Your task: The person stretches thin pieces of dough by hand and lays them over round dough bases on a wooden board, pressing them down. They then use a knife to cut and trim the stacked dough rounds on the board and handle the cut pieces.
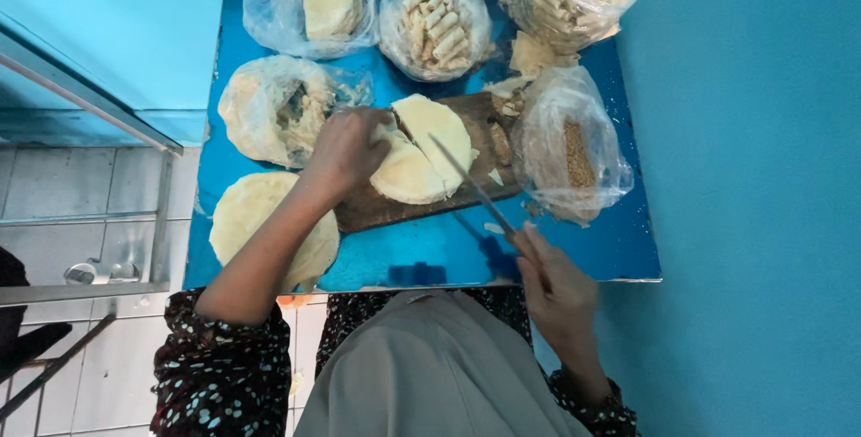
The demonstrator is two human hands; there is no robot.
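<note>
A person stood at a blue counter (574,253) with a stack of round, pale wrappers (421,150) on a wooden cutting board (381,207), a cut already running across the stack and parting it into two halves. The work appeared to be at the slicing step: the knife (471,184) lay slanted over the near-right edge of the stack, its tip over the wrappers and its handle drawn back toward the body.

The left hand (345,148) was reached forward with the arm extended, palm down, fingers closed on the far-left edge of the stack to pin it. The right hand (554,285) was held low and close to the body, wrist bent, fingers wrapped around the knife handle.

By the look of it, the next stroke would call for a steady blade and for the left fingers to be kept out of the cutting line.

Just left of the left hand sat a plastic bag of wrappers (278,107); below the forearm lay an uncovered stack of wrappers (256,217). Beyond both hands stood bags of rolled pastries (437,20), and right of the board a bag with brown filling (574,146). A few offcuts (495,177) lay under the blade.
</note>
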